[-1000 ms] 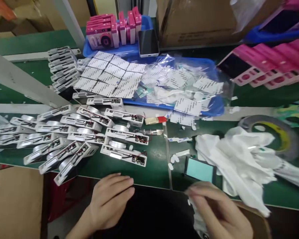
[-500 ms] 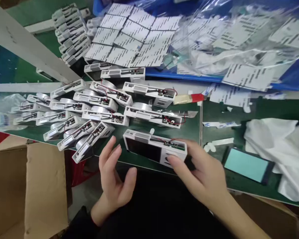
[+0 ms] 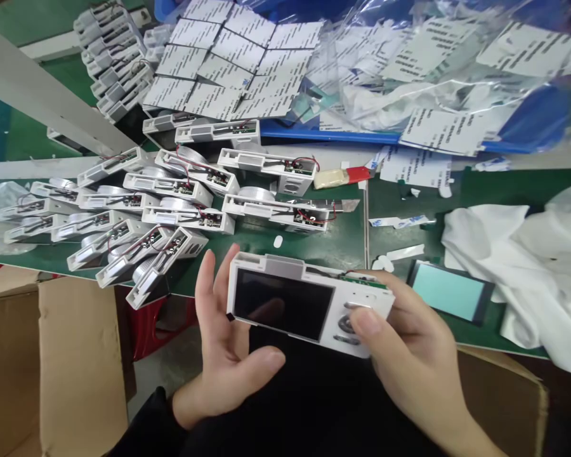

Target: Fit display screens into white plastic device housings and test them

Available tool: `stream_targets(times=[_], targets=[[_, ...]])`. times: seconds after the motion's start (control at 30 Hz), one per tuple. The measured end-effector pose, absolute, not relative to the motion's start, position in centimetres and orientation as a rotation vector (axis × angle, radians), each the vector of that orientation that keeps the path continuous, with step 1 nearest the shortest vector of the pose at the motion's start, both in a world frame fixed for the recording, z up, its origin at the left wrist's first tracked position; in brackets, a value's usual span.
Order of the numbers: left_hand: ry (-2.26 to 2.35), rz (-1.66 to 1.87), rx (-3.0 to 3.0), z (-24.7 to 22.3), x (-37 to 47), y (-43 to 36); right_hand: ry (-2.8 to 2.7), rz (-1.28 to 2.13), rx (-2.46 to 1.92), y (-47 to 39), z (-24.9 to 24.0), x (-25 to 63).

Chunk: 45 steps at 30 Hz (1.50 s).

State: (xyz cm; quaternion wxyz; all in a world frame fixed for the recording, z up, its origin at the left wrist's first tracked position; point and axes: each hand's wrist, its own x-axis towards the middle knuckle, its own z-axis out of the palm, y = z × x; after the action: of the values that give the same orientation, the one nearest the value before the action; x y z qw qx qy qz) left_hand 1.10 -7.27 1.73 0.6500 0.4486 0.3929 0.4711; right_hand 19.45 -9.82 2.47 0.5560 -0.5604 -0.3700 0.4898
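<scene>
Just above the near edge of the green bench, the white camera back shell is held up between both hands, its dark glossy screen facing the viewer. The right hand pinches the shell's right end, the thumb pressed flat on the face beside the oval buttons and the fingers curled behind it. The left hand is spread open, fingers extended behind the shell's left end and touching its back, the thumb held clear below it. The shell is a flat rectangular moulding of matte white plastic with rounded corners; a strip of green circuit board shows along its top right edge.

Half a second ago the shell lay flat on the bench edge, gripped by the right hand alone, with the left hand open and apart from it; now it is lifted, tilted screen-up, and the left hand has closed in behind it.

To the left lie rows of similar white shells with red wires and silver discs. A loose screen panel with a pale teal face rests to the right, beside crumpled white cloth. Printed paper slips cover the blue tray behind.
</scene>
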Motion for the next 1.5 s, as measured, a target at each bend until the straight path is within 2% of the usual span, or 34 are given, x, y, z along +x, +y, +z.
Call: stream_targets(times=[0.1,0.2,0.33,0.4,0.63,0.97,1.5], targets=[[0.765,0.901,0.895,2.2,1.3,-7.5,-0.862,1.189,-1.234,-10.0,2.5,18.7],[0.66,0.656,0.843,2.6,1.7,-7.4,-1.037,1.057,-1.267,-10.1,2.4,18.4],[0.715,0.809,0.653,2.6,2.5,-7.7,-1.356,0.695,-1.44,-10.2,2.4,19.0],[0.775,0.828,0.668,2.5,2.8,-7.9,-1.432,0.633,-1.464,-10.3,2.6,19.3],[0.819,0.813,0.747,2.7,2.8,-7.9,-1.375,0.913,-1.28,-10.0,3.8,19.4],[0.821,0.703,0.751,2.1,2.8,-8.1,-1.256,0.926,-1.343,-9.6,4.0,18.8],[1.065,0.725,0.907,1.2,3.6,-4.7,-0.837,1.154,-1.208,-8.8,0.5,19.2]])
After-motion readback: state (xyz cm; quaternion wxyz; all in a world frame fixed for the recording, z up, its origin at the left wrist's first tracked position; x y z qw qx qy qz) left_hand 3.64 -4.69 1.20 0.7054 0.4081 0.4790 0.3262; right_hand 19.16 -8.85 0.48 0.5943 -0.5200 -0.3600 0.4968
